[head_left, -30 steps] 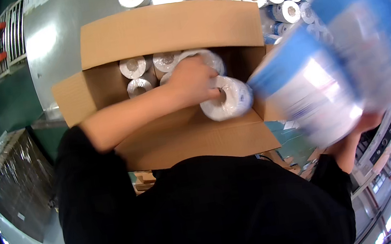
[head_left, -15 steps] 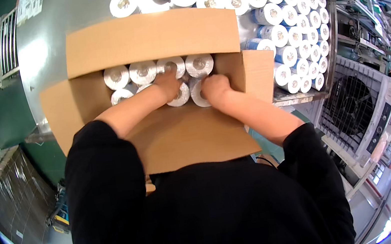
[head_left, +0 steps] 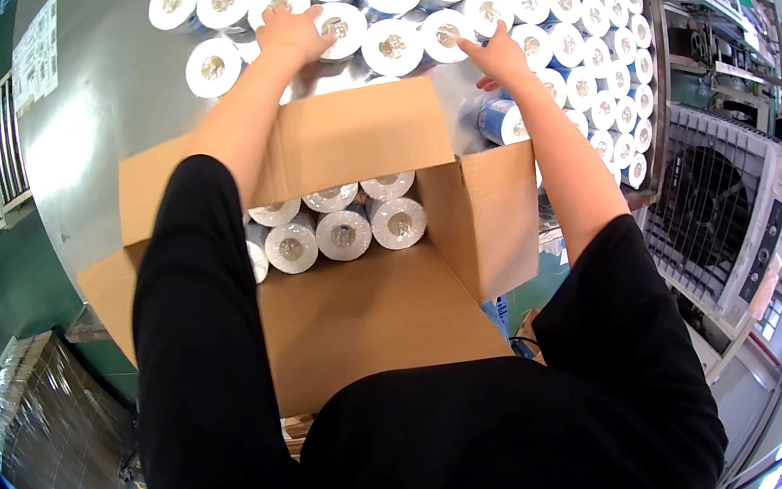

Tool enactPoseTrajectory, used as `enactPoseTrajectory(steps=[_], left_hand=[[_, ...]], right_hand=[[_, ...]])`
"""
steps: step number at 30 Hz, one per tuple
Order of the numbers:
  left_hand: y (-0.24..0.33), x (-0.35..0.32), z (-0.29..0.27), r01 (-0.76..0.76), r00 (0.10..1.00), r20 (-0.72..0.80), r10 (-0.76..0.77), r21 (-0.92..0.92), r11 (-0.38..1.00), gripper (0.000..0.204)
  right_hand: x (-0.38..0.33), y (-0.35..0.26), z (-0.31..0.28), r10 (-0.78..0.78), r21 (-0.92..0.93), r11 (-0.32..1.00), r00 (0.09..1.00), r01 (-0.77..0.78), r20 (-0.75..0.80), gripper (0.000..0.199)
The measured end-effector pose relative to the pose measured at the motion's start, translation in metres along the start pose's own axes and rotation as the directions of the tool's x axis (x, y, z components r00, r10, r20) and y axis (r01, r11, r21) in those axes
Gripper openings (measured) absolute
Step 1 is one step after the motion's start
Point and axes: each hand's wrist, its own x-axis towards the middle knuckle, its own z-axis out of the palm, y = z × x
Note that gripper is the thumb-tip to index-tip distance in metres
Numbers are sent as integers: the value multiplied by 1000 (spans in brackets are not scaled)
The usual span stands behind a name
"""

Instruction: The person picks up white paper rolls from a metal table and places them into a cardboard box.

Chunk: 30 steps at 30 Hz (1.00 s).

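Note:
White wrapped rolls (head_left: 393, 48) with hollow cores stand in rows on a metal table, some with blue on their sides. My left hand (head_left: 294, 38) is open, its spread fingers resting on the tops of rolls beyond the box. Over at the right, my right hand (head_left: 499, 58) is also open, fingers apart beside the front rolls; whether it touches one I cannot tell. Closer to me is an open cardboard box (head_left: 384, 332) with flaps folded out. Packed rolls (head_left: 344, 235) stand inside it, partly hidden by my left arm and the far flap.
The metal table (head_left: 101, 96) has a paper sheet (head_left: 37, 54) at its far left. A large caged fan unit (head_left: 712, 196) stands right of the table. Film-wrapped cardboard (head_left: 56, 436) sits on the floor at left, below a barred rack (head_left: 3, 151).
Both hands have left the rolls inside the box and reached forward to rolls on the table. The fingers have spread. The box appears lower in view and tilted.

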Motion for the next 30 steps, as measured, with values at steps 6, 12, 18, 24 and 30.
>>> enactPoseTrajectory(steps=[6,12,18,24,30], left_hand=[[10,14,28,11,957,-289,-6,17,1000,55],[5,23,0,33,991,-129,-33,0,999,46],[-57,-32,-85,19,991,-91,-95,-613,790,48],[-162,-185,-143,-120,992,-127,-13,-962,245,30],[-88,-327,-143,35,993,111,41,-604,796,24]], right_hand=[[76,49,46,-244,-13,969,947,247,-209,89],[68,51,39,-304,76,938,908,338,-288,78],[-27,50,-72,-379,199,876,883,439,-278,67],[-184,21,-136,-563,-19,630,439,777,-700,62],[-271,-26,-82,-880,126,229,150,965,451,61]])
